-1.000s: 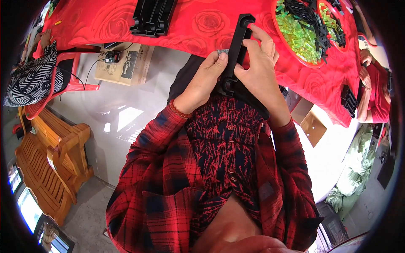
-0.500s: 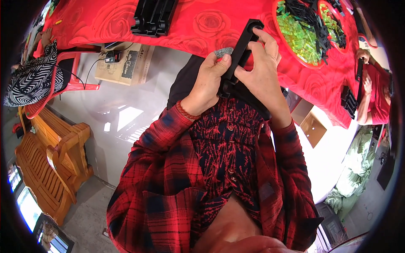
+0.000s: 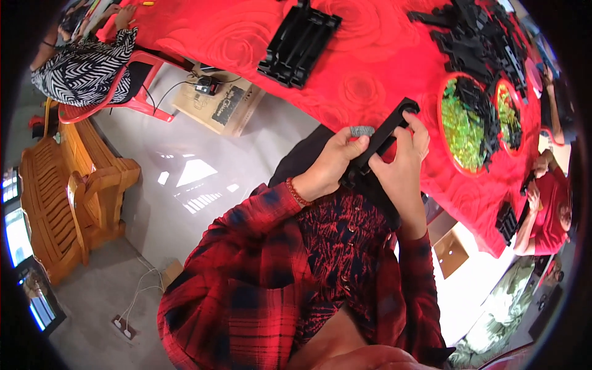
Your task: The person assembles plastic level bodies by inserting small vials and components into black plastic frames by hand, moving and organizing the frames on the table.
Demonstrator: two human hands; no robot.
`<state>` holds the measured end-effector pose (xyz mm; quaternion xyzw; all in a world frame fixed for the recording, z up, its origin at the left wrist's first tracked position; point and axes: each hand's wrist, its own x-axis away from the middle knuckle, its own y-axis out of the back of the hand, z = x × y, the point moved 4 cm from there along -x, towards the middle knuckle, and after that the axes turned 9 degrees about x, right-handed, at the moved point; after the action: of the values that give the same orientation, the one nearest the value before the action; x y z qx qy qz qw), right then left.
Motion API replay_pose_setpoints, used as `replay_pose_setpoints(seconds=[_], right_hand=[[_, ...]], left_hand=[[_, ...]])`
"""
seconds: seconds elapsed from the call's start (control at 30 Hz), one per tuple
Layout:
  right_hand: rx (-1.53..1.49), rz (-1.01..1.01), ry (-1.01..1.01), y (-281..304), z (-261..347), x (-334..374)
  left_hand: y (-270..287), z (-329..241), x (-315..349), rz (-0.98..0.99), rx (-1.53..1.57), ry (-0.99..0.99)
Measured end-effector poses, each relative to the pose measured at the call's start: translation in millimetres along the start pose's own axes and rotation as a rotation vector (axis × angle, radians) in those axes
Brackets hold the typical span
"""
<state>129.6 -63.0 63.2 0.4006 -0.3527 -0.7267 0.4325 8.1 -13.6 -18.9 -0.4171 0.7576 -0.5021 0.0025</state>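
Observation:
Above my lap, at the table's near edge, both hands hold a long black plastic part [image 3: 391, 123] with a squared, hollow end. My left hand [image 3: 330, 165] grips its near side with the thumb on top, and a grey wrap [image 3: 362, 131] covers one of its fingers. On the other side, my right hand [image 3: 401, 163] has bent fingers against the far end and its thumb lower down. The part's lower end is partly hidden by my hands and blends into dark cloth.
A stack of black plastic parts [image 3: 300, 46] lies on the red rose-patterned tablecloth [image 3: 361, 89]. Red-rimmed bowls [image 3: 441, 126] at right hold yellow-green and black pieces, beside a black heap [image 3: 478, 37]. Co-workers sit at both sides. A cardboard box [image 3: 231, 117] and wooden bench [image 3: 55, 191] stand left.
The view has shifted, so the table and surroundings sit lower and farther right, with more of the far tabletop showing. Both hands keep nearly the same hold on the black part.

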Motion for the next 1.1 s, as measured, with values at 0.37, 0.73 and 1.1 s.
replay_pose_setpoints(seconds=[0.37,0.73,1.1], right_hand=[[0.003,-0.046,0.307,-30.9,40.2,-129.8],[0.076,0.218,0.313,-112.1,84.5,-211.8],[-0.05,0.137,0.303,-133.7,77.5,-211.5]], left_hand=[[31.8,-103.0,23.2,-0.301,-0.927,-1.056],[43.6,-209.3,-22.7,-0.326,-1.332,-1.093],[60.5,-207.4,-50.1,-0.373,-1.317,-0.962]])
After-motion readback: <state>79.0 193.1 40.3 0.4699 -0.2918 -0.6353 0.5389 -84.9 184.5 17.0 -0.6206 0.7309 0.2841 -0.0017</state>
